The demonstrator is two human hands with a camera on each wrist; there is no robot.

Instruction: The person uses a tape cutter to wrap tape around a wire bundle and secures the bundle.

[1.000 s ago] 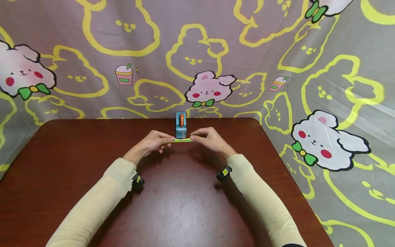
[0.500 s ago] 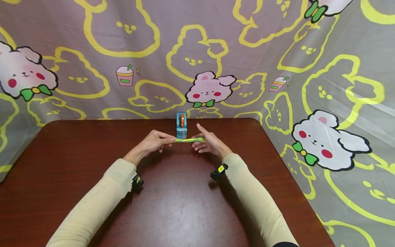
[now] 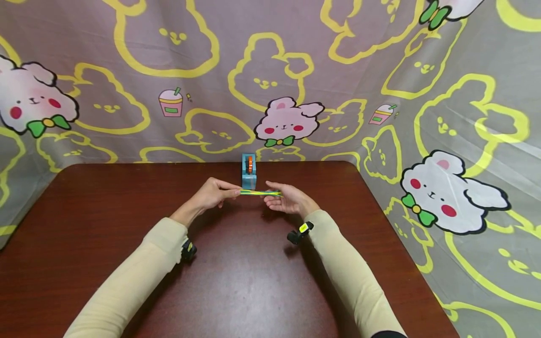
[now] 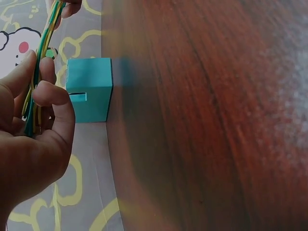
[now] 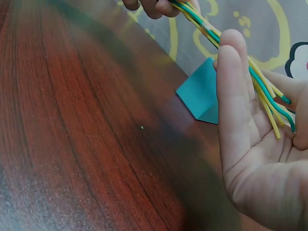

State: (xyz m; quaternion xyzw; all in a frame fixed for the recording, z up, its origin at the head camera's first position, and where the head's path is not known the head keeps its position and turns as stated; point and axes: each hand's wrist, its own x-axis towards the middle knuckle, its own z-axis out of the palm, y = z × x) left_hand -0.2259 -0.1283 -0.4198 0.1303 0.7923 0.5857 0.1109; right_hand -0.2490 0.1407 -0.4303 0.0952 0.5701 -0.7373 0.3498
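Observation:
My left hand (image 3: 210, 193) pinches one end of a bundle of thin yellow and green wires (image 3: 255, 192) between thumb and fingers. The bundle is held level above the table. Its other end lies across my right hand (image 3: 291, 198), whose fingers are extended under the wires, thumb raised. In the right wrist view, loose wire ends (image 5: 278, 113) fan out over the palm, and a pale patch shows part way along the bundle. Just behind the wires stands a blue tape dispenser (image 3: 249, 180) with an orange roll; the left wrist view shows its teal end (image 4: 91, 103).
A dark brown wooden table (image 3: 253, 272) spreads under both arms. Behind it and along the right hangs a grey curtain (image 3: 220, 89) with yellow bear outlines and white rabbit faces. A tiny pale speck (image 5: 142, 127) lies on the table top.
My right hand has let go of its pinch, moved slightly right and turned palm up under the wires, baring more of them. The thumb has since lowered. The left hand keeps its grip.

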